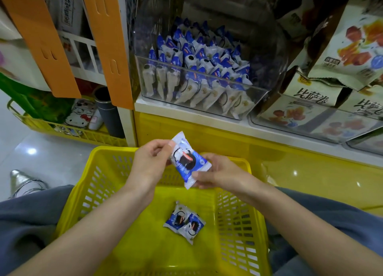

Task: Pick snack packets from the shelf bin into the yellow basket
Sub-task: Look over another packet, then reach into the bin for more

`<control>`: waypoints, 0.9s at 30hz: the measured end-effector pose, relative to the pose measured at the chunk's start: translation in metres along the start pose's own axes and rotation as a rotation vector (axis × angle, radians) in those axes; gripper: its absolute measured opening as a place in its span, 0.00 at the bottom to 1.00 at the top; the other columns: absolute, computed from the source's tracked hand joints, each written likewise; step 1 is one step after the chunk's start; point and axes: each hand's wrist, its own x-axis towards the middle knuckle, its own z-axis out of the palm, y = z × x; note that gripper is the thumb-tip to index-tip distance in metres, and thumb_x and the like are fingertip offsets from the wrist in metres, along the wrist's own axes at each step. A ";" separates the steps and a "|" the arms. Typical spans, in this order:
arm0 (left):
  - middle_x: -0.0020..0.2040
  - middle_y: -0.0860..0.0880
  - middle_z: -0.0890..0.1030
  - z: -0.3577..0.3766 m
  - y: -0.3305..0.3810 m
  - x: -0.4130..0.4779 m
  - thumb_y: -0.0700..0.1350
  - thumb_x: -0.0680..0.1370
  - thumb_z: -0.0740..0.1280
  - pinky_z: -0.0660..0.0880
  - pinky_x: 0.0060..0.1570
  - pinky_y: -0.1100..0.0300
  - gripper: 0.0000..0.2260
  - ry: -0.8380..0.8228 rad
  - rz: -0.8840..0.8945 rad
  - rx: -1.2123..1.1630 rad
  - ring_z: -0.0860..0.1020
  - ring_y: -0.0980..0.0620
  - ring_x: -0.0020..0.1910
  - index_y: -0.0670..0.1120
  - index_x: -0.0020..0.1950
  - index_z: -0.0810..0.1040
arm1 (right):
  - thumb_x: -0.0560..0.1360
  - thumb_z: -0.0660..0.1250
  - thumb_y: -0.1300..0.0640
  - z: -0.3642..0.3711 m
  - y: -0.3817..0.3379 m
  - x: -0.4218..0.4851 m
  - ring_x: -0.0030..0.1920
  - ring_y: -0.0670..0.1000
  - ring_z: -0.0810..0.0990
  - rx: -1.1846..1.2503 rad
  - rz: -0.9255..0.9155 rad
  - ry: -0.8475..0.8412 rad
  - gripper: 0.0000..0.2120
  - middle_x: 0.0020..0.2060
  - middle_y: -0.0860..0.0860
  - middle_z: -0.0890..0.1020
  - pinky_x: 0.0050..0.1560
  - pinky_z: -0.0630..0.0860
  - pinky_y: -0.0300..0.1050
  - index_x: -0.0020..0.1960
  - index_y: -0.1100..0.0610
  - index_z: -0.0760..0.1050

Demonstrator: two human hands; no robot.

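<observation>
Fingers (165,146) of both hands grip 1 pkt (189,160); basket (238,213) holds 2 pkts (184,222).

A glossy pale tile floor (27,151) shows at left, with a bright spot of reflected light on it. White shelving (207,112) runs across the far side above a shiny yellow base (290,168) — it too shows small light spots. Two orange panels (107,43) hang at far left beside a white rack (83,47). Printed bags (352,37) are stacked at far right.
</observation>
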 end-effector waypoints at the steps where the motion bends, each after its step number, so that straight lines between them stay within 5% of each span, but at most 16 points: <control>1: 0.35 0.51 0.81 0.001 -0.001 0.000 0.41 0.78 0.64 0.75 0.35 0.69 0.07 -0.008 0.034 0.038 0.78 0.58 0.35 0.48 0.41 0.78 | 0.73 0.68 0.65 0.000 0.002 -0.001 0.34 0.41 0.80 -0.134 -0.030 -0.009 0.11 0.39 0.51 0.81 0.38 0.76 0.33 0.51 0.56 0.69; 5: 0.33 0.56 0.78 0.002 0.000 -0.004 0.41 0.76 0.66 0.70 0.37 0.67 0.10 -0.089 0.252 0.310 0.74 0.61 0.34 0.51 0.37 0.77 | 0.70 0.72 0.55 0.003 0.008 -0.001 0.49 0.39 0.76 -0.492 -0.260 0.182 0.19 0.49 0.43 0.77 0.47 0.70 0.26 0.59 0.53 0.70; 8: 0.31 0.61 0.79 0.005 0.003 -0.009 0.41 0.75 0.67 0.69 0.35 0.72 0.11 -0.164 0.343 0.423 0.75 0.65 0.34 0.54 0.35 0.76 | 0.73 0.68 0.54 0.004 0.002 -0.004 0.44 0.41 0.79 -0.363 -0.399 0.262 0.06 0.41 0.43 0.80 0.45 0.75 0.35 0.48 0.47 0.73; 11: 0.32 0.59 0.79 0.008 0.003 -0.012 0.42 0.75 0.67 0.69 0.32 0.73 0.10 -0.172 0.346 0.416 0.77 0.65 0.34 0.53 0.36 0.76 | 0.74 0.68 0.54 0.002 0.000 -0.005 0.42 0.48 0.80 -0.382 -0.448 0.351 0.02 0.39 0.50 0.82 0.43 0.75 0.45 0.42 0.48 0.76; 14: 0.34 0.54 0.81 0.009 0.005 -0.011 0.43 0.75 0.67 0.72 0.33 0.64 0.07 -0.152 0.300 0.363 0.77 0.60 0.34 0.51 0.37 0.77 | 0.73 0.68 0.54 0.002 -0.001 -0.006 0.39 0.46 0.78 -0.384 -0.489 0.389 0.04 0.36 0.49 0.82 0.39 0.73 0.40 0.40 0.49 0.77; 20: 0.37 0.50 0.83 0.010 0.009 -0.011 0.43 0.75 0.67 0.75 0.39 0.64 0.05 -0.248 0.142 0.138 0.80 0.57 0.38 0.47 0.38 0.79 | 0.76 0.65 0.53 0.000 -0.003 -0.011 0.39 0.43 0.75 -0.654 -0.676 0.455 0.04 0.37 0.43 0.77 0.38 0.73 0.36 0.44 0.52 0.76; 23: 0.41 0.49 0.81 0.012 0.007 -0.009 0.42 0.75 0.68 0.75 0.44 0.59 0.02 -0.176 0.139 0.169 0.79 0.53 0.42 0.47 0.42 0.77 | 0.74 0.67 0.56 -0.003 -0.004 -0.008 0.37 0.42 0.76 -0.420 -0.562 0.475 0.05 0.34 0.44 0.79 0.36 0.73 0.35 0.39 0.51 0.76; 27: 0.49 0.55 0.73 0.008 0.004 -0.008 0.40 0.74 0.69 0.69 0.47 0.70 0.10 -0.045 0.485 0.612 0.74 0.57 0.49 0.50 0.51 0.72 | 0.76 0.65 0.60 -0.007 -0.006 -0.001 0.32 0.43 0.77 -0.122 -0.387 0.547 0.09 0.32 0.49 0.78 0.31 0.77 0.37 0.37 0.54 0.73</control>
